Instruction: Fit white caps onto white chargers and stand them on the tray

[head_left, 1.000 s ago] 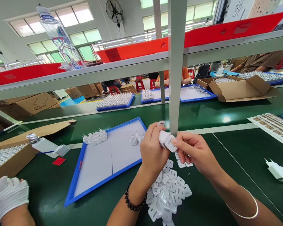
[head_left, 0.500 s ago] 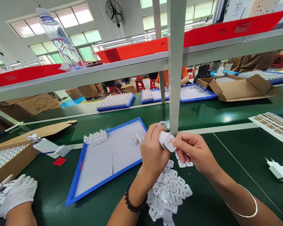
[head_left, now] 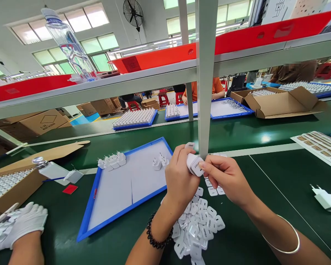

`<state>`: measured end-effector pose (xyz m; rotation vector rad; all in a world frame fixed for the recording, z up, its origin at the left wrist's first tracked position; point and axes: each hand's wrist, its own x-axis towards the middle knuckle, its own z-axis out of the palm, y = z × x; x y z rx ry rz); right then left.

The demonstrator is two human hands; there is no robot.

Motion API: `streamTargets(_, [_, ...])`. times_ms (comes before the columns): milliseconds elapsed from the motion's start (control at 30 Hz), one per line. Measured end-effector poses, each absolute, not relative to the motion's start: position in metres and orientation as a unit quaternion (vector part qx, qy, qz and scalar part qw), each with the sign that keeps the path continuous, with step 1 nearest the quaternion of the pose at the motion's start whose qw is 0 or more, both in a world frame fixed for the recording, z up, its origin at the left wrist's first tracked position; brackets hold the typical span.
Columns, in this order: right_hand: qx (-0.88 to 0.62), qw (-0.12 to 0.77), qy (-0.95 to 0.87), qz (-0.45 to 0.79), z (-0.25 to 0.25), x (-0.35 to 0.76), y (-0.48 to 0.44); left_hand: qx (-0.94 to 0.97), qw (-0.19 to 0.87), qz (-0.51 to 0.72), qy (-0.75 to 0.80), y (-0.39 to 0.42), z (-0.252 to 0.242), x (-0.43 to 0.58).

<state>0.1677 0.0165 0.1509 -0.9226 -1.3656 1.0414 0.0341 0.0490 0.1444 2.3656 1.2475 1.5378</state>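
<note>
My left hand [head_left: 180,175] is closed around a white charger [head_left: 192,162], its printed end turned to the right. Another white printed piece [head_left: 189,145] shows above the left fingers. My right hand [head_left: 227,175] pinches at the white end cover [head_left: 199,168] of the charger, thumb on its face. Whether that cover sits fully against the body I cannot tell. Below the hands lies a heap of loose white covers [head_left: 194,230]. A few more covers [head_left: 213,190] lie in rows just beyond my right fingers.
Left of my hands is a blue-rimmed tray [head_left: 113,213] with several chargers [head_left: 113,161]. A co-worker's gloved hand [head_left: 27,224] is at far left, near a carton [head_left: 19,195] and a bottle [head_left: 53,173]. A shelf post [head_left: 205,92] rises ahead. One charger [head_left: 328,198] lies at right.
The charger has turned slightly in my left hand, and my right thumb has shifted a little left on its end cover. The co-worker's gloved hand has moved slightly right.
</note>
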Motion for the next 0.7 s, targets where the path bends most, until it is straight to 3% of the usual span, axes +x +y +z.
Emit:
streamTargets(433, [-0.429, 0.547, -0.617, 0.37, 0.149, 0.1638, 0.0184, 0.763, 0.083, 0.475, 0.431, 0.0503, 0.1446, 0.0341])
streamTargets(700, [-0.449, 0.546, -0.618, 0.345, 0.1482, 0.1635, 0.0188, 0.743, 0.193, 0.461, 0.445, 0.0503, 0.1463, 0.0346])
